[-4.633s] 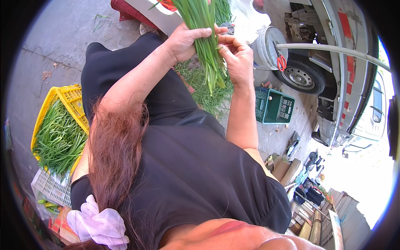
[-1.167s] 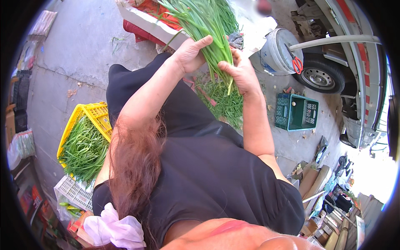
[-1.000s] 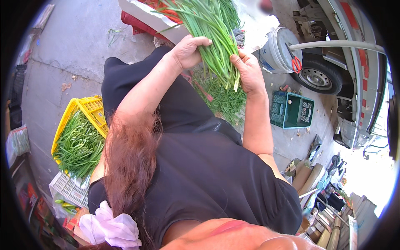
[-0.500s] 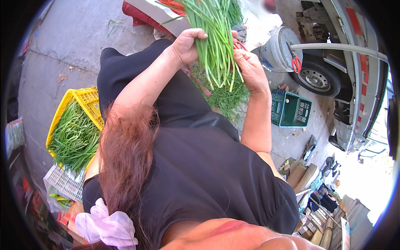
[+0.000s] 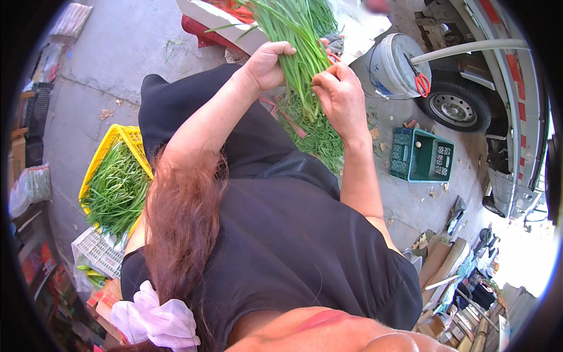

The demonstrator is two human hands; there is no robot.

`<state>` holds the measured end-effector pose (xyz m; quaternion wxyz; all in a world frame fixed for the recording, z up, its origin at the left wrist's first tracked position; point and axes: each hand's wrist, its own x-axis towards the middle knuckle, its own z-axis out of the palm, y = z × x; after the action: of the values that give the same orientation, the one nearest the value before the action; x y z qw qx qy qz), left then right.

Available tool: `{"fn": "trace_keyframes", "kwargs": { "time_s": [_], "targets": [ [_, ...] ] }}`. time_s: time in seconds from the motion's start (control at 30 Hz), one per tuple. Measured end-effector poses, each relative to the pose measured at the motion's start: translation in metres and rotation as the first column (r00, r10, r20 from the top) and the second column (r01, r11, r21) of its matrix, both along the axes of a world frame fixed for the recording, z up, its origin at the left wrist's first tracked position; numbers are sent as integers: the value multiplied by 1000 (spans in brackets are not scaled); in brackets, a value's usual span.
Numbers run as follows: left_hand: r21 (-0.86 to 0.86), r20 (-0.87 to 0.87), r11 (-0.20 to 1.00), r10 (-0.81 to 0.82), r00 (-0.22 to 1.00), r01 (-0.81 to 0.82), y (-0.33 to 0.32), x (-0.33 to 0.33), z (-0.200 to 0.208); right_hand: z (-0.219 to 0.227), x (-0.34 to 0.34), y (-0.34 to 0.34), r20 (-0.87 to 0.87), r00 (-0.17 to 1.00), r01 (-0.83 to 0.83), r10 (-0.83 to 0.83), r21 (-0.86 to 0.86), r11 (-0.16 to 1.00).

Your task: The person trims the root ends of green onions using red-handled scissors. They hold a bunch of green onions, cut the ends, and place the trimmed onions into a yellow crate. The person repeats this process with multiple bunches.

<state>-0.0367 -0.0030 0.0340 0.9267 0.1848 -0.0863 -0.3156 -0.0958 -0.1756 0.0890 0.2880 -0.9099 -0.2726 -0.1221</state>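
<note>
A long bunch of green garlic chives (image 5: pixel 296 53) hangs over my lap with its cut stalk ends toward me. My left hand (image 5: pixel 268 66) is wrapped round the bunch from the left side. The fingers of my right hand (image 5: pixel 342 97) are pinched together at the right edge of the stalks; the thin piece between them is too small to make out. Something red shows just behind those fingers, mostly hidden. Below the bunch, loose green trimmings (image 5: pixel 319 144) lie in a heap on the ground.
On my left stands a yellow crate (image 5: pixel 111 138) full of chives, beside a white basket (image 5: pixel 97 253). A white bucket (image 5: pixel 381 70) with red-handled scissors (image 5: pixel 422 85) on it stands ahead right, near a vehicle's wheel (image 5: pixel 454 108). A green crate (image 5: pixel 404 155) sits on the right.
My right hand has shifted left and bent in toward the stalk ends, its fingers now pinched. The stalk ends have drawn together into a narrower bundle. My left hand keeps its hold.
</note>
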Motion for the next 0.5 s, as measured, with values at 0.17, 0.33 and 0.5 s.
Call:
{"fn": "trace_keyframes", "kwargs": {
  "time_s": [0.17, 0.33, 0.5],
  "targets": [
    [79, -21, 991, 111, 994, -109, -8, -6, 9, 5, -21, -12, -18, 1000, 17, -15, 88, 996],
    [154, -149, 969, 214, 965, -191, -5, 2, 14, 8, -37, -27, -40, 988, 156, -150, 226, 962],
    [127, -167, 953, 295, 941, -277, 7, 17, 10, 19, -37, -59, -74, 978, 208, -195, 437, 875]
  ]
}}
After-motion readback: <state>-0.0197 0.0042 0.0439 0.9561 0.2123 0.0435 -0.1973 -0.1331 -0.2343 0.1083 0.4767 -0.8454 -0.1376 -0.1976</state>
